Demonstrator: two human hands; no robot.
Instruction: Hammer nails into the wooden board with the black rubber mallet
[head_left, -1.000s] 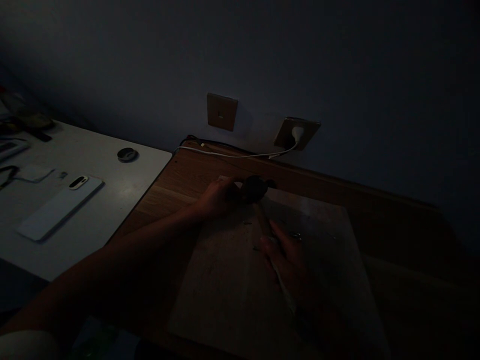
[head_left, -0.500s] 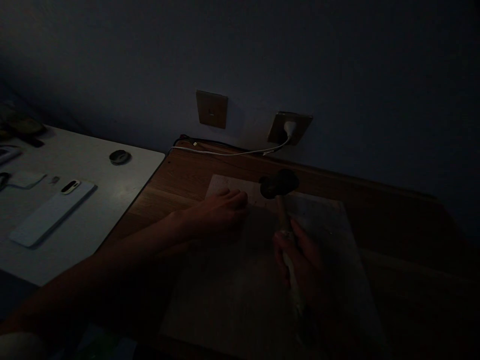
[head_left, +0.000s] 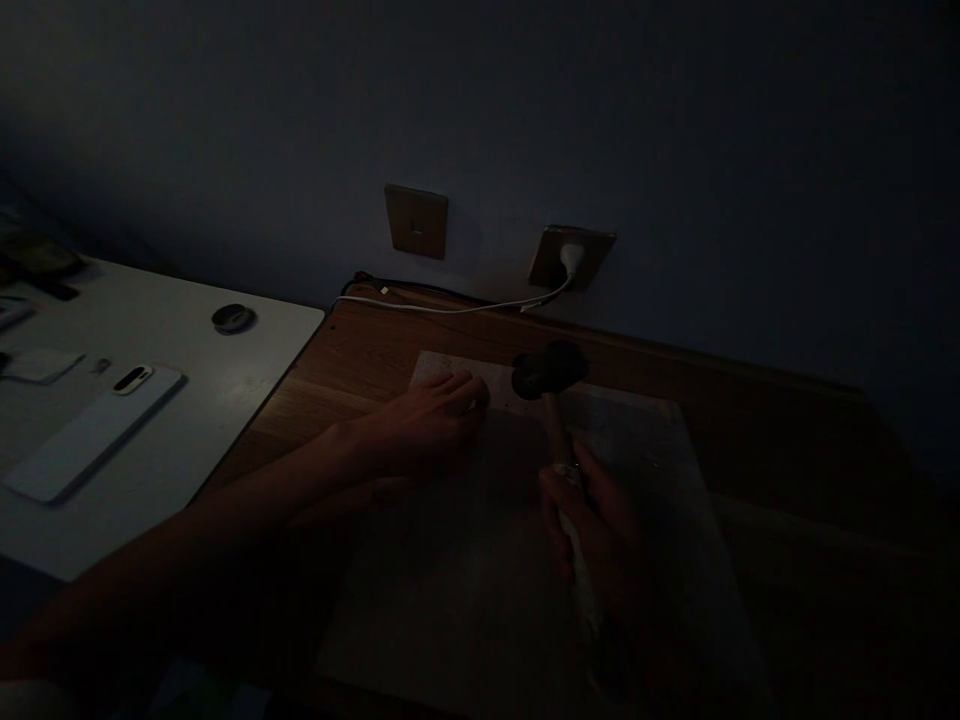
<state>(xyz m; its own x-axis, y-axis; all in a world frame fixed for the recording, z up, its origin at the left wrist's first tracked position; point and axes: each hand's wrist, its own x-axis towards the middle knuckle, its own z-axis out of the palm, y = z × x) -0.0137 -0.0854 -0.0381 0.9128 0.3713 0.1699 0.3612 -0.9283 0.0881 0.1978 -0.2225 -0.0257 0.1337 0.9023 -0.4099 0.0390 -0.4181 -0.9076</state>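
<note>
My right hand [head_left: 589, 510] is wrapped round the handle of a hammer [head_left: 551, 370], whose dark head points away from me above the board. A pale flat board [head_left: 442, 600] lies under both hands on the wooden tabletop. Near the board's far left part rests my left hand [head_left: 442, 410], its fingers curled inward. Whatever is pinched in those fingers is hidden in the dark. The hammer head is to the right of my left hand, apart from it.
A white table [head_left: 187, 400] on the left bears a phone [head_left: 97, 430], a small round dark container [head_left: 233, 319] and several other items. Against the wall, a white cable [head_left: 457, 309] runs along the wooden tabletop [head_left: 322, 390] to a plug in a wall socket [head_left: 571, 258].
The whole view has shifted slightly, so things appear a little further left. The hammer stays in my right hand at about the same place over the board. The left fingers have moved slightly.
</note>
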